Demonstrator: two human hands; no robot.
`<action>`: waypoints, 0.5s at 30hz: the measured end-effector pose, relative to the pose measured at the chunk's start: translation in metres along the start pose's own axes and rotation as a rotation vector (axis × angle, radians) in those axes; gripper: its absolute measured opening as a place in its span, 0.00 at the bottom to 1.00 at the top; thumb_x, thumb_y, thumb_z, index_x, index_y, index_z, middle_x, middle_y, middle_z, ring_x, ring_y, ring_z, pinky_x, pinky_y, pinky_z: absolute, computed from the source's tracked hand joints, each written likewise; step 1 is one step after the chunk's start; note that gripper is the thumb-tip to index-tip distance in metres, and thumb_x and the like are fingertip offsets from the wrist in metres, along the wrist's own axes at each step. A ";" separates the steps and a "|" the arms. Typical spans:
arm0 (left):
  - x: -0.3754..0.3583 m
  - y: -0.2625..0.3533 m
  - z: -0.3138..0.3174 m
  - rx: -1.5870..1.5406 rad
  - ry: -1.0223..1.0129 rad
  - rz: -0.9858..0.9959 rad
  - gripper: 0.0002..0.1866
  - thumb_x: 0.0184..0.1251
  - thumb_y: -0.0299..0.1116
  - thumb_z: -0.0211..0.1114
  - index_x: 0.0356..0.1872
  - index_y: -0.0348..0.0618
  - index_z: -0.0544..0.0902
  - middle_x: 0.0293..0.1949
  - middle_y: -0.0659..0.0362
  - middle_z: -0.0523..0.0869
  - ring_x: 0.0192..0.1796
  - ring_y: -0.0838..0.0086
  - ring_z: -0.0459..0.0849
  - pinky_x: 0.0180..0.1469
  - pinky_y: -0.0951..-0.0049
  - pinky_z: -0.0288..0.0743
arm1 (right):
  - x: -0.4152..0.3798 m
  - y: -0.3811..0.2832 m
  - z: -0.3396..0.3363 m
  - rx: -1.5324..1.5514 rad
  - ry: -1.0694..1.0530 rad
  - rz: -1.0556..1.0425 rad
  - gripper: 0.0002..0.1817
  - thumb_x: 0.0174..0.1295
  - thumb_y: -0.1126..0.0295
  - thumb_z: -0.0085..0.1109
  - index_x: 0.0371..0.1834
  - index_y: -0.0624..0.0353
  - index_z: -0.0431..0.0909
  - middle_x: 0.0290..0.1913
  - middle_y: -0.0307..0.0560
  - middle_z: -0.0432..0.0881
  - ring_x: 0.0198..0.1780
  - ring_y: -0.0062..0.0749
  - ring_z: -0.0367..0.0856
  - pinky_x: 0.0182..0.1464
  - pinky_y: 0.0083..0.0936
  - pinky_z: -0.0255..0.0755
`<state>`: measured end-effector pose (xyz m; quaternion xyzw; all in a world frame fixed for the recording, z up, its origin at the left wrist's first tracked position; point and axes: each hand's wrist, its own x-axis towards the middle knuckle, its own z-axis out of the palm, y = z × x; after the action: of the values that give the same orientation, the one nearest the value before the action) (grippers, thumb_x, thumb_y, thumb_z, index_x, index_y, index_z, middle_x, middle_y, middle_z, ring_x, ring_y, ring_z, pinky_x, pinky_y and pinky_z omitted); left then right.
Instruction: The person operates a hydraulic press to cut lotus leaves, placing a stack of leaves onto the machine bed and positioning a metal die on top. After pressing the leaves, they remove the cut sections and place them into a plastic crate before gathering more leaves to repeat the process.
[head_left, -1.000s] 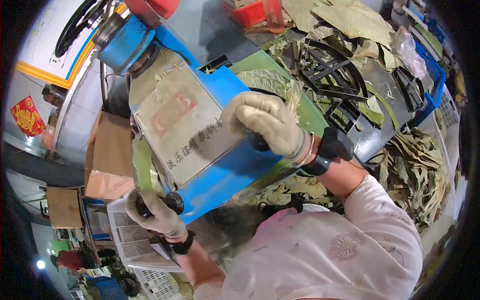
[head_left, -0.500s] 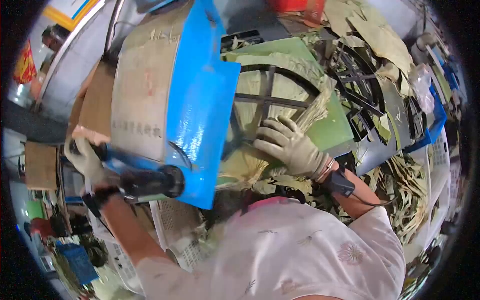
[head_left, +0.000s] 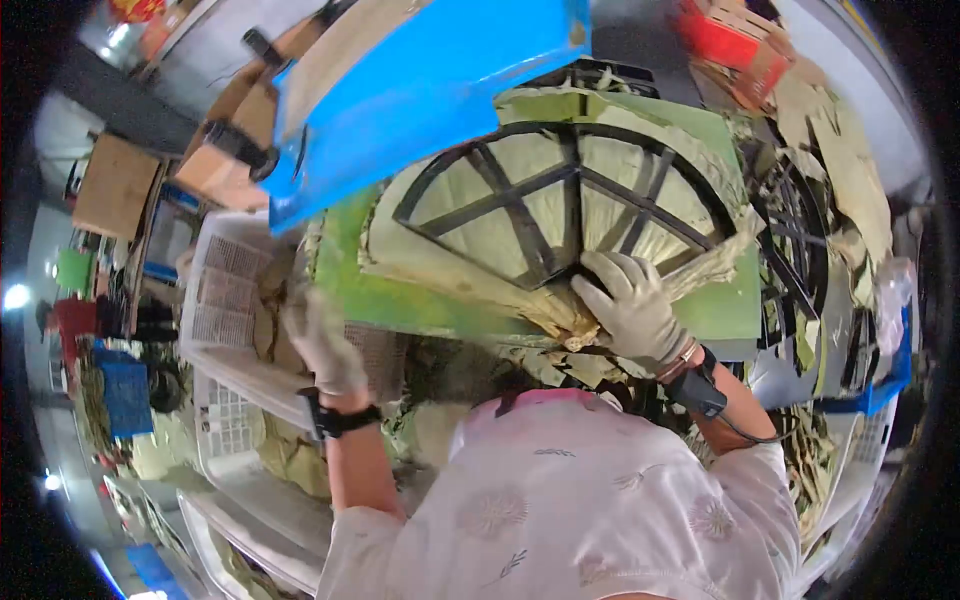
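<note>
My right hand (head_left: 632,308), in a pale work glove, lies with its fingers stretched out at the lower point of a black fan-shaped cutting frame (head_left: 580,205). The frame rests on layered, dried pale-green leaves (head_left: 450,265), whose gathered ends bunch beside the hand. Beneath them is a green cutting board (head_left: 725,310). My left hand (head_left: 328,345), also gloved and blurred by motion, hangs in the air left of the board with nothing in it. Above and to the left is the blue machine head (head_left: 400,105), with black handles (head_left: 240,148) at its side.
White plastic baskets (head_left: 225,240) holding leaves stand at the left. More black frames (head_left: 800,235) and large leaf sheets (head_left: 835,150) lie to the right. A red box (head_left: 715,35) sits at the back. Cardboard boxes (head_left: 115,185) are at the far left.
The blue machine head has swung up and left, uncovering the fan-shaped frame. My left hand has come off the handle and moved right. My right hand has stayed beside the frame's lower point.
</note>
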<state>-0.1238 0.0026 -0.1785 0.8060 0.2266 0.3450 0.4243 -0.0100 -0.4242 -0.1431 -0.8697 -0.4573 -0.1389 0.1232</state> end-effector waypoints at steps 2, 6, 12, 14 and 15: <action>-0.054 0.080 0.033 -0.482 -0.082 -0.386 0.24 0.75 0.35 0.63 0.67 0.36 0.73 0.56 0.52 0.81 0.54 0.65 0.84 0.58 0.62 0.81 | -0.002 -0.001 0.002 -0.073 0.151 -0.114 0.25 0.53 0.67 0.64 0.58 0.56 0.80 0.60 0.49 0.81 0.62 0.48 0.78 0.60 0.46 0.73; -0.096 0.084 0.059 -0.900 -0.398 -0.455 0.28 0.79 0.35 0.58 0.72 0.28 0.65 0.67 0.37 0.77 0.65 0.46 0.80 0.69 0.47 0.76 | 0.002 0.011 0.007 -0.035 0.210 -0.186 0.29 0.57 0.69 0.60 0.66 0.58 0.75 0.43 0.43 0.87 0.44 0.39 0.86 0.48 0.40 0.78; -0.064 0.090 0.080 -1.150 -0.419 -0.767 0.27 0.80 0.42 0.58 0.71 0.36 0.69 0.64 0.42 0.79 0.64 0.48 0.81 0.68 0.47 0.76 | 0.010 0.014 -0.011 0.206 0.107 -0.060 0.45 0.49 0.66 0.75 0.73 0.62 0.67 0.44 0.44 0.89 0.41 0.47 0.86 0.48 0.40 0.80; -0.041 0.089 0.090 -1.240 -0.332 -0.848 0.23 0.79 0.39 0.56 0.68 0.37 0.73 0.60 0.47 0.82 0.61 0.52 0.83 0.65 0.51 0.78 | 0.007 0.013 -0.007 0.269 0.144 -0.020 0.44 0.44 0.72 0.74 0.70 0.61 0.69 0.46 0.47 0.88 0.41 0.49 0.86 0.48 0.43 0.78; -0.029 0.085 0.094 -1.245 -0.332 -0.847 0.23 0.79 0.39 0.56 0.68 0.37 0.73 0.60 0.47 0.82 0.61 0.52 0.83 0.65 0.51 0.78 | 0.008 0.009 -0.011 0.281 0.135 0.003 0.43 0.45 0.72 0.74 0.70 0.61 0.69 0.48 0.48 0.87 0.44 0.51 0.85 0.50 0.43 0.78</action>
<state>-0.0662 -0.1118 -0.1551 0.3044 0.2132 0.0916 0.9239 0.0005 -0.4268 -0.1311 -0.8332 -0.4617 -0.1315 0.2743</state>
